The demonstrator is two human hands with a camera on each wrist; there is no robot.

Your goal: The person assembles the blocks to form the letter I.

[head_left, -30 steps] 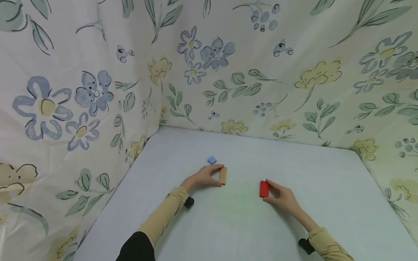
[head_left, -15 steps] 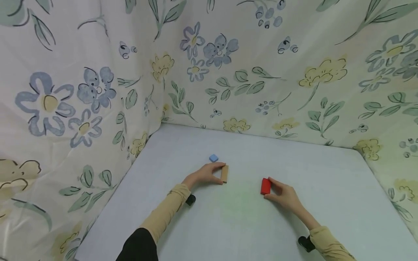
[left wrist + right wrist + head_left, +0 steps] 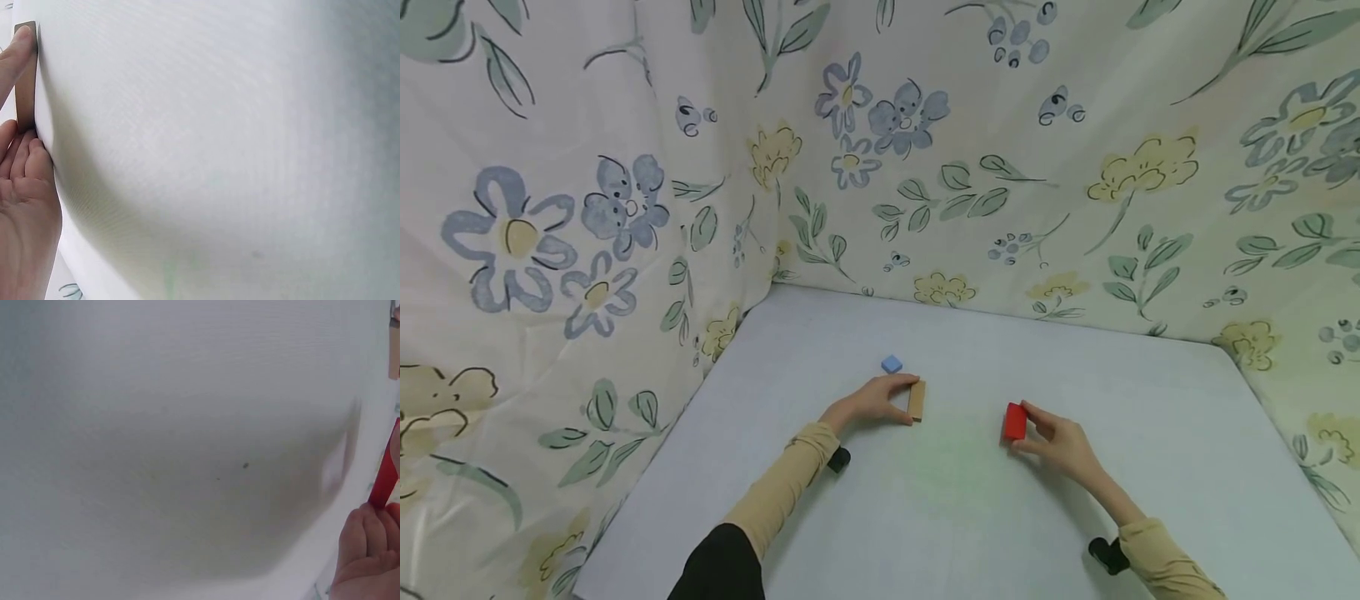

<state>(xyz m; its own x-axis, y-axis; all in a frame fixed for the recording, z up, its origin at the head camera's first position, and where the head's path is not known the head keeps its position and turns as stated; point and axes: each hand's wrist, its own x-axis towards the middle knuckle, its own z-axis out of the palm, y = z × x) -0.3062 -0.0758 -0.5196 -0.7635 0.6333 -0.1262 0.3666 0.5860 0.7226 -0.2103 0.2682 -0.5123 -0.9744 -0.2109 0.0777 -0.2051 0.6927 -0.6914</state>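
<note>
Sleeves: tan, the left sleeve (image 3: 775, 492) and the right sleeve (image 3: 1168, 558) come in from the nearest side; black cloth (image 3: 722, 567) covers the upper part of the left arm.
Wrist devices: one small black device (image 3: 838, 459) shows under the left wrist, another black device (image 3: 1108, 556) beside the right one.
White table (image 3: 962, 533): it spreads under both arms.
Right hand (image 3: 1060, 446): it pinches the red block (image 3: 1015, 422) by its near and far ends, between thumb and fingers.
Red block: right of the table's middle, slightly tilted; it appears to be just above the surface.
Left hand (image 3: 872, 402): it holds the wooden block (image 3: 917, 401) likewise, by the two ends.
Wooden block: left of the red block, well apart from it.
Blue block (image 3: 892, 364): on the table, just beyond the left hand; whether they touch, I cannot tell.
Floral cloth (image 3: 1000, 125): it hangs behind the table and at the left, with blue, yellow and green plants.
</note>
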